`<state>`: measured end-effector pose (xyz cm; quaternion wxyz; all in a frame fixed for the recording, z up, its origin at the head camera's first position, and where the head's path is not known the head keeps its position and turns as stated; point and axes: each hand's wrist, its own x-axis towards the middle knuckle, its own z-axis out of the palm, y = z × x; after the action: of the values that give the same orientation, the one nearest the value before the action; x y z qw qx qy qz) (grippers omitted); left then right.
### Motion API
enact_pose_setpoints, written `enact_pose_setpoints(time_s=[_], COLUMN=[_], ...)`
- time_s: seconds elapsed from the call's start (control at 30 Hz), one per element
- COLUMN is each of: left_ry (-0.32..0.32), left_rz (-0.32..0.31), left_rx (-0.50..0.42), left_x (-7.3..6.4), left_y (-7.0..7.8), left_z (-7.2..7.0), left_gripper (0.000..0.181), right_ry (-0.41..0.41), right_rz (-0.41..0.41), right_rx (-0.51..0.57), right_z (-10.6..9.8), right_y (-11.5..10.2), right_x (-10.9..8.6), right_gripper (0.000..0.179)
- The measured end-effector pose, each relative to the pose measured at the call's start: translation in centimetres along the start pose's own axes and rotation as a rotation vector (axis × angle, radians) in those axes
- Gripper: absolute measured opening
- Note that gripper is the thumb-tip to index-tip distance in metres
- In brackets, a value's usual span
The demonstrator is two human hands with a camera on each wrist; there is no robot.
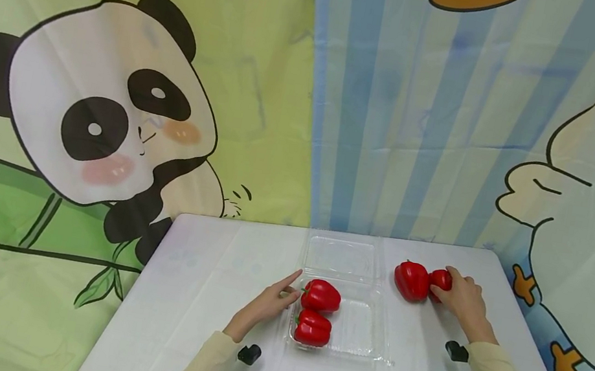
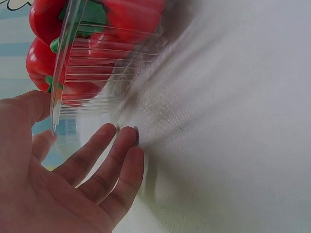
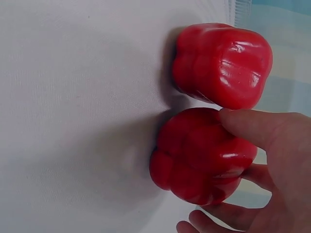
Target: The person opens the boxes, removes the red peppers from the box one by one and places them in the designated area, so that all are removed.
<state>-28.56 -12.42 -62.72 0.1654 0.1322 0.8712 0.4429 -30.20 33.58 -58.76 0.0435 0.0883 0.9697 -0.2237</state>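
Two red bell peppers lie in the left half of a clear plastic clamshell box, the far pepper behind the near pepper. At the box's left rim is my left hand, its fingers spread and relaxed. The left wrist view shows the thumb and one finger beside that rim. To the right of the box, my right hand holds a red bell pepper between thumb and fingers. Another red bell pepper lies right beside it on the table.
The box's lid lies folded back on the white table, toward the far edge. Behind the table hangs a printed cloth with a panda and a white bird. Black wrist cameras show below both hands.
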Motion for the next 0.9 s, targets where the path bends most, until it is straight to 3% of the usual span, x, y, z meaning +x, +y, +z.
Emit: enact_pose_setpoints(time_s=[0.6, 0.9], left_ry=[0.001, -0.003], left_rz=[0.005, 0.002], left_rx=[0.0, 0.008], left_x=[-0.05, 0.03], left_y=[-0.13, -0.27], left_z=[-0.02, -0.02], left_gripper=[0.061, 0.062], right_ry=[-0.091, -0.095], right_rz=[0.04, 0.029], right_rx=[0.023, 0.041], right_z=[-0.4, -0.54], right_y=[0.21, 0.14], right_x=[-0.16, -0.36], right_gripper=[0.089, 0.094])
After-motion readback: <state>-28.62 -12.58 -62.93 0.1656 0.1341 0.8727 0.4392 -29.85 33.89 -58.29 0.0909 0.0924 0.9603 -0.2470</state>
